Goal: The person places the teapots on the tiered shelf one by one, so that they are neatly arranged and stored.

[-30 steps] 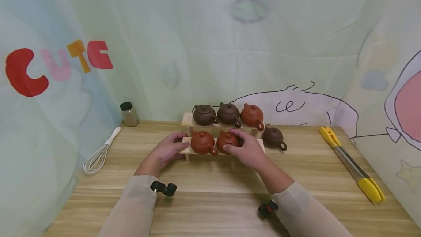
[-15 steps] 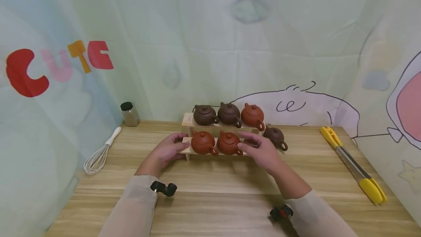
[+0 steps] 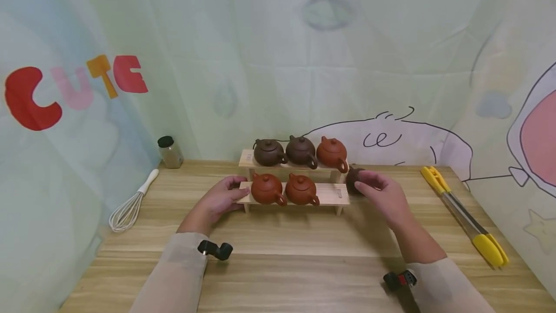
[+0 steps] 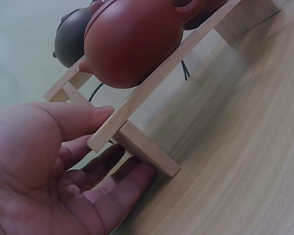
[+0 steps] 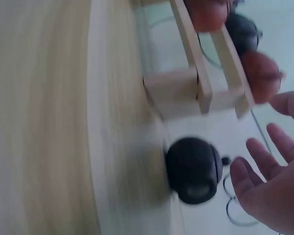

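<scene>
My left hand (image 3: 221, 199) grips the left end of a two-step wooden stand (image 3: 328, 194). In the left wrist view its thumb (image 4: 88, 120) lies on the lower shelf's edge, with the other fingers below by the leg. On that shelf sit two reddish-brown teapots, one at left (image 3: 266, 190) and one in the middle (image 3: 300, 190). The upper shelf bears two dark teapots (image 3: 269, 153) and a reddish-brown teapot (image 3: 332, 153). My right hand (image 3: 386, 197) is at a dark teapot (image 3: 353, 177) on the table, partly hiding it. In the right wrist view its fingers stay apart from this teapot (image 5: 191, 169).
A white whisk (image 3: 132, 204) and a black-lidded jar (image 3: 170, 152) stand to the left on the wooden table (image 3: 278, 274). Yellow-tipped tongs (image 3: 462, 216) lie at the right. A printed curtain (image 3: 269, 62) hangs behind.
My right hand has left the middle reddish-brown teapot on the lower shelf and moved right to the dark teapot on the table. The left hand keeps its hold on the stand.
</scene>
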Demonstrator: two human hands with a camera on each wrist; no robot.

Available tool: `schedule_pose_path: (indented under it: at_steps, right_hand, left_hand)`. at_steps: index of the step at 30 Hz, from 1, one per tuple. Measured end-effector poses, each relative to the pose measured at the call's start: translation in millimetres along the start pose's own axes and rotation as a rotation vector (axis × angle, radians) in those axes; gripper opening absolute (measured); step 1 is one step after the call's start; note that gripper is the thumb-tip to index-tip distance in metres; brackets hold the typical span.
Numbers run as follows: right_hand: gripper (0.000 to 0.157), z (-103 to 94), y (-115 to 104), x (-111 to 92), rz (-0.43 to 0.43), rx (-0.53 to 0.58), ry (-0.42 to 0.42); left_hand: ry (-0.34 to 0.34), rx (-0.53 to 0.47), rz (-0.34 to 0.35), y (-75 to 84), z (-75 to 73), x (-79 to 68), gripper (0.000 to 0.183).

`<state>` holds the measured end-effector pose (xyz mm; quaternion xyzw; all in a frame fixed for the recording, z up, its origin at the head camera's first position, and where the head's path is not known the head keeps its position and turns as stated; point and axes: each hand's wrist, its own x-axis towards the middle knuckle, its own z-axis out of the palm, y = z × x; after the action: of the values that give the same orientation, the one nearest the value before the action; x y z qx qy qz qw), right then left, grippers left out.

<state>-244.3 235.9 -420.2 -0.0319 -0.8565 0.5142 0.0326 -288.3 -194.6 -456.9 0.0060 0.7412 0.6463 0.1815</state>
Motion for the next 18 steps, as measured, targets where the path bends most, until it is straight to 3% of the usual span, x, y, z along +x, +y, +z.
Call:
schedule_pose_path:
  at_steps: [5, 12, 18]
  right_hand:
    - [0.062, -17.3, 11, 13, 0.052, -0.049, 0.034]
    - [0.078, -19.0, 25, 35, 0.109, -0.090, -0.057]
    - [0.081, -14.6, 26, 47, 0.099, -0.127, -0.096]
  left_hand:
    - [0.000, -0.004, -0.002, -0.4, 0.3, 0.9, 0.058]
    - [0.004, -0.005, 0.001, -1.5, -1.0, 1.4, 0.058]
    - [0.001, -0.009, 0.000, -0.7, -0.1, 0.9, 0.057]
